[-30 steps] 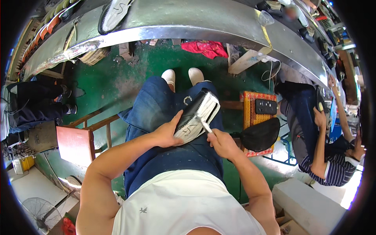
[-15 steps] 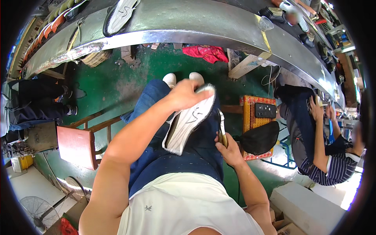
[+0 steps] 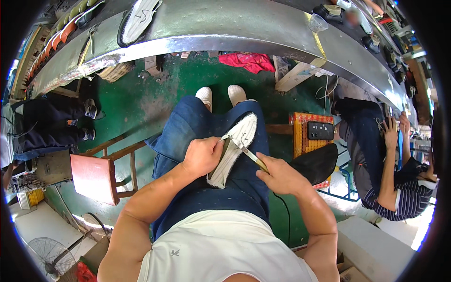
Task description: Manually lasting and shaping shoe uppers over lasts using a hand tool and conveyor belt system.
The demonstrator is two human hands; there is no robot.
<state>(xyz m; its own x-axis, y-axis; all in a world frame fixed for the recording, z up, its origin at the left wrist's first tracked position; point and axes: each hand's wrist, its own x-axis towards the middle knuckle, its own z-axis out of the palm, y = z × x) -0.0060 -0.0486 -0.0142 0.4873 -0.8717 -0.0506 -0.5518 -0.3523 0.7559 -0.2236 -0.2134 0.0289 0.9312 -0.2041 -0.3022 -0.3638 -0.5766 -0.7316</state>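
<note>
A pale, slim shoe piece (image 3: 245, 131) with a dark toothed edge and black marks lies lengthwise over my thighs. My left hand (image 3: 202, 156) is closed at its left side, thumb and fingers gripping the edge near the middle. From the right, my right hand (image 3: 282, 175) is wrapped round a metal tool (image 3: 251, 157) with a silver front end and a brass-coloured handle. The tool's tip lies over the middle of the shoe piece, close to my left fingers. Whether it has one arm or two jaws is unclear.
A long metal-topped bench (image 3: 225, 23) curves across the front, bearing another pale shoe piece (image 3: 139, 21) and a clear cup (image 3: 318, 22). A red-seated stool (image 3: 94, 178) stands left. At right are a black phone (image 3: 320, 130), a black pouch (image 3: 314, 164) and a seated co-worker (image 3: 376, 160).
My left hand has moved from the far tip down to the shoe piece's left side. My right hand has brought the tool leftward and onto the piece.
</note>
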